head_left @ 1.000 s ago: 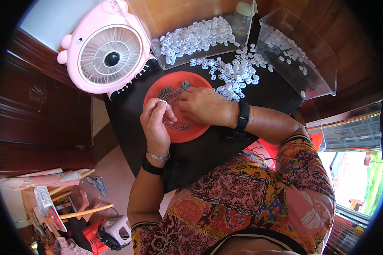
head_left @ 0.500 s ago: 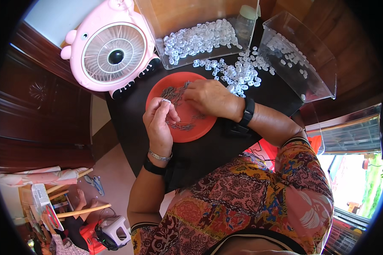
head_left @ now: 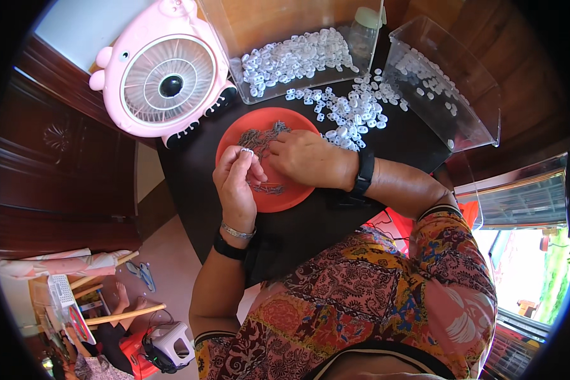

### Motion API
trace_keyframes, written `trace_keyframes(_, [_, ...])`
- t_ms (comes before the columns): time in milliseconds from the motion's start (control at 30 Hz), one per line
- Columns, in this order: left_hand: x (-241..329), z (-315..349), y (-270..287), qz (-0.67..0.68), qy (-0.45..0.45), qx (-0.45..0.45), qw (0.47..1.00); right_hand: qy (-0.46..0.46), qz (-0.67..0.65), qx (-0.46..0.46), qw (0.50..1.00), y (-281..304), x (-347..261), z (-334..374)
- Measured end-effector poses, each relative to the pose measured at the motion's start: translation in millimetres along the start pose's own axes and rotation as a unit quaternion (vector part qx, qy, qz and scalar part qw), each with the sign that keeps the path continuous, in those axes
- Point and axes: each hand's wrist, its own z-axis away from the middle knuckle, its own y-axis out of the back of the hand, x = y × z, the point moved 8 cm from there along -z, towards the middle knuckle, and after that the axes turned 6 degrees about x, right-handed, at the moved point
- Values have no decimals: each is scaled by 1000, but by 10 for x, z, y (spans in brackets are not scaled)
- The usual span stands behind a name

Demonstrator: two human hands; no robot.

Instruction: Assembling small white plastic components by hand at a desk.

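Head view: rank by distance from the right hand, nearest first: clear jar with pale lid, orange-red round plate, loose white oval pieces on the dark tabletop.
1. Orange-red round plate: directly beneath the right hand.
2. Loose white oval pieces: just beyond the hand, toward its right.
3. Clear jar with pale lid: farthest, near the view's top edge.

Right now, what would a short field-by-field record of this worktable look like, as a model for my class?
Left hand: pinches a small white piece
Right hand: over the round red plate, fingertips at thin grey metal pieces
Loose on the dark tabletop: white oval plastic pieces
Containers: two clear plastic boxes, each holding more such pieces
Beyond the plate, left: pink pig-shaped fan
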Motion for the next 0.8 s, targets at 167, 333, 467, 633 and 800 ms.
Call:
trace_keyframes(167, [-11,-5,-21,-8,-2,-6,1000,-6,6,35,999,-82,48,-24])
trace_keyframes(333, [1,16,-33,-24,-6,-5,1000,-66,-136,85,985,102,297,0])
trace_keyframes(467, [6,34,-46,-11,-5,-11,1000,-141,-295,64,943,208,369,-27])
trace_keyframes(633, [-46,45,-97,-12,16,-29,999,-169,-371,103,908,232,390,-25])
trace_keyframes(800, [-59,66,-150,-24,32,-48,998,-160,-425,134,881,258,427,-20])
